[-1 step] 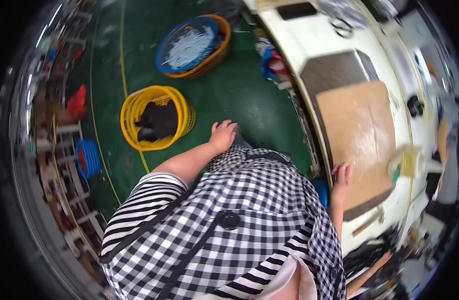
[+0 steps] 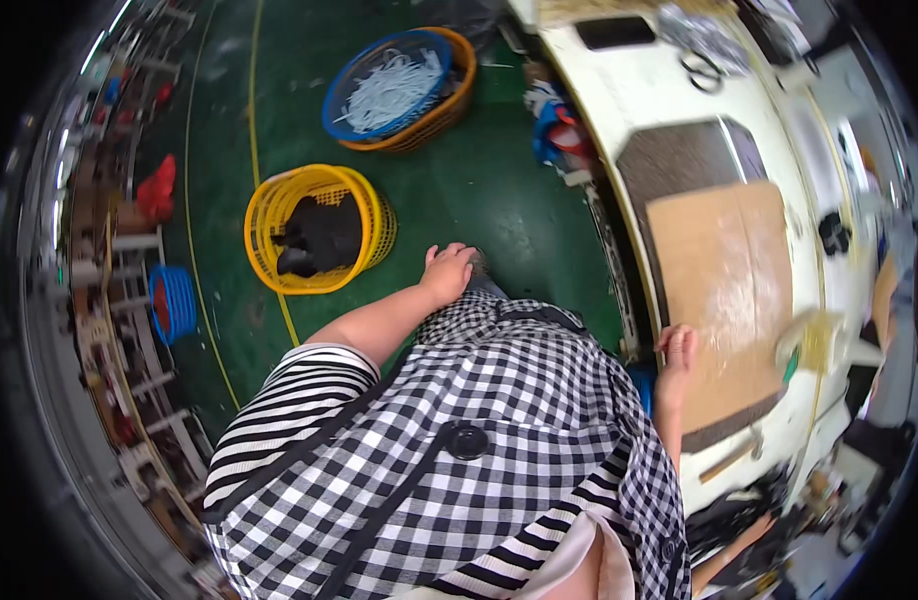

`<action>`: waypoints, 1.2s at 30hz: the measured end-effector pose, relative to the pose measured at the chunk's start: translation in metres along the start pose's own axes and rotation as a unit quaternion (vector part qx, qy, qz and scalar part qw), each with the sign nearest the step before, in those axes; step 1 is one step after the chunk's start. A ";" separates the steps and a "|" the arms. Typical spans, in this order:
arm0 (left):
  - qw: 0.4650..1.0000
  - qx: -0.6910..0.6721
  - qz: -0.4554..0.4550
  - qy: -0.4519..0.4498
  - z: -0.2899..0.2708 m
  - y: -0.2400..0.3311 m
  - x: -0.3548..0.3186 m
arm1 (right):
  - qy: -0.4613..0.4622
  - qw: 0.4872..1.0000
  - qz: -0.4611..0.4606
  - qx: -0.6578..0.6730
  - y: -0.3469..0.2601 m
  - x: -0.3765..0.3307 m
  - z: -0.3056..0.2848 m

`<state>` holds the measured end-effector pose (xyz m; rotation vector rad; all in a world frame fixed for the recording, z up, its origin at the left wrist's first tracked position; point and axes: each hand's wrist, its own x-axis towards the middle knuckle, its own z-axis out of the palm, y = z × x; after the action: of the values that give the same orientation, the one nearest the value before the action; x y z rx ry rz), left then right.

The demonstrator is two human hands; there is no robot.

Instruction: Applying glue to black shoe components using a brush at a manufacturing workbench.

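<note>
Nothing has moved; my left hand (image 2: 449,272) hangs empty near the yellow basket (image 2: 319,228), right hand (image 2: 676,350) spread on the table (image 2: 719,260) edge, work unstarted.

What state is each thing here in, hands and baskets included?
left hand: open, empty, resting on the knee
right hand: open, touching the brown board
yellow basket: upright, holds dark items
blue basket: nested in an orange one, holds white strips
</note>
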<state>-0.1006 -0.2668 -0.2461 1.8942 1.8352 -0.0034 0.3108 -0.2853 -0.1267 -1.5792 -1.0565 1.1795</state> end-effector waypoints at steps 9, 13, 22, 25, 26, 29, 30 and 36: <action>0.967 -0.106 -0.233 -0.001 -0.003 -0.165 -0.045 | -0.228 0.971 -0.003 -0.075 -0.034 0.065 0.192; 0.931 -0.145 -0.336 0.016 0.013 -0.224 -0.091 | -0.228 0.952 0.059 -0.195 -0.026 0.104 0.243; 0.832 -0.283 -0.478 -0.003 0.074 -0.248 -0.172 | -0.163 0.781 -0.427 -0.425 0.029 0.204 0.262; 0.815 -0.303 -0.482 0.107 0.082 -0.222 -0.176 | -0.334 0.800 0.120 -0.483 0.031 0.228 0.258; 0.807 -0.340 -0.474 0.093 0.081 -0.214 -0.176 | -0.368 0.785 0.106 -0.486 0.034 0.235 0.260; 0.788 -0.384 -0.476 0.073 0.072 -0.190 -0.161 | -0.393 0.755 0.108 -0.514 0.057 0.259 0.286; 0.783 -0.387 -0.483 0.064 0.070 -0.180 -0.152 | -0.393 0.725 0.125 -0.552 0.070 0.272 0.304; 0.762 -0.471 -0.445 0.014 0.093 -0.090 -0.090 | -0.641 0.356 -0.381 -0.563 0.173 0.302 0.478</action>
<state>-0.1623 -0.3861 -0.3284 0.2725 1.9933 0.5183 -0.0758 0.0311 -0.4424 -0.0246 -3.6773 0.6639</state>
